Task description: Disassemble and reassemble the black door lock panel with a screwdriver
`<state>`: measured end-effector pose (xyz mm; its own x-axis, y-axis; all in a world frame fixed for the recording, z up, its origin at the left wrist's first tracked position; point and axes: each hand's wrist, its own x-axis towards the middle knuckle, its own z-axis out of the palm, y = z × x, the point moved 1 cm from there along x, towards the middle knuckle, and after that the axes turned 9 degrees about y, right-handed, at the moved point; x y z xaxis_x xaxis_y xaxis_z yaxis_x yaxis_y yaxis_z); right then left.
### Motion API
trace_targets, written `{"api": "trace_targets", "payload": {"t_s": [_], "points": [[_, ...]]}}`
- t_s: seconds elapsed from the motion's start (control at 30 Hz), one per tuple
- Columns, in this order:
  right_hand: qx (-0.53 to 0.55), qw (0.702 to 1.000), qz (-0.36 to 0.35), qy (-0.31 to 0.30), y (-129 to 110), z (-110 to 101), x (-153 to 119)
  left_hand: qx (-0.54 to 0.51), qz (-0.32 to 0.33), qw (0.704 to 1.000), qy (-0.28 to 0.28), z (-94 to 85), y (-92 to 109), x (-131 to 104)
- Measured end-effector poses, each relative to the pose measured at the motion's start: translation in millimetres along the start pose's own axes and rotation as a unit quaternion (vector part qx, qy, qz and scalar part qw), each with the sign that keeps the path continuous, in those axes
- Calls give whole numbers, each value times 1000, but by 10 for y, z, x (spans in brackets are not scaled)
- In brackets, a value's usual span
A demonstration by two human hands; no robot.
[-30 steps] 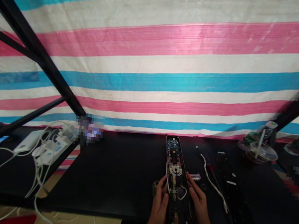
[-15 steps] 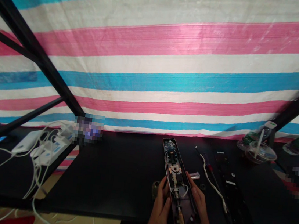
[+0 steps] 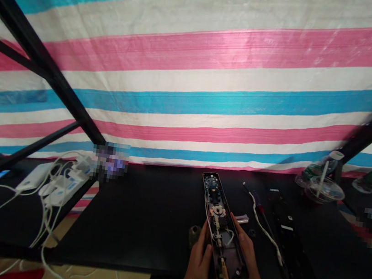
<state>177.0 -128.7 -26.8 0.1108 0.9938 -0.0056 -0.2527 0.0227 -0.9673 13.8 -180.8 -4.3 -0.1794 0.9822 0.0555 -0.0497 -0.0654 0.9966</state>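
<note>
A long, narrow electronic device housing (image 3: 232,247) lies open side up at the table's near edge, its far end pointing away from me. Inside it I see a circuit board, a round pale part, white wires and a brass-coloured piece near the close end. My left hand (image 3: 200,257) grips its left side, and my right hand (image 3: 248,257) grips the right side, fingers partly hidden beneath. Just left of the housing sits a small dull-green object (image 3: 193,235). On the right are a small clear packet (image 3: 242,218), a screwdriver (image 3: 259,207), a white cable (image 3: 267,234) and a long black panel (image 3: 292,242).
A plastic cup with a straw (image 3: 324,190) and a bottle (image 3: 309,174) stand at the back right. White chargers and tangled cables (image 3: 61,189) cover the left table. Black frame bars (image 3: 58,84) slant on both sides before a striped sheet (image 3: 191,98).
Almost nothing differs. My hands stay on the housing, with only a slight shift of the left hand.
</note>
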Motion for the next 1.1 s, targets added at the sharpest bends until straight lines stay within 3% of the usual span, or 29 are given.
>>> {"api": "trace_targets", "payload": {"t_s": [0.23,0.53,0.73,1.1], "points": [[-3,1000,-1,4,-18,-33,44,11,-2,1000,10,-23,37,-18],[32,999,32,-30,-124,31,-45,-1,-25,998,64,-30,-59,-7],[32,999,41,-12,-126,33,-14,-74,-37,995,51,21,-20,19],[-2,1000,6,17,-64,25,-24,-32,-42,997,48,33,56,26]]}}
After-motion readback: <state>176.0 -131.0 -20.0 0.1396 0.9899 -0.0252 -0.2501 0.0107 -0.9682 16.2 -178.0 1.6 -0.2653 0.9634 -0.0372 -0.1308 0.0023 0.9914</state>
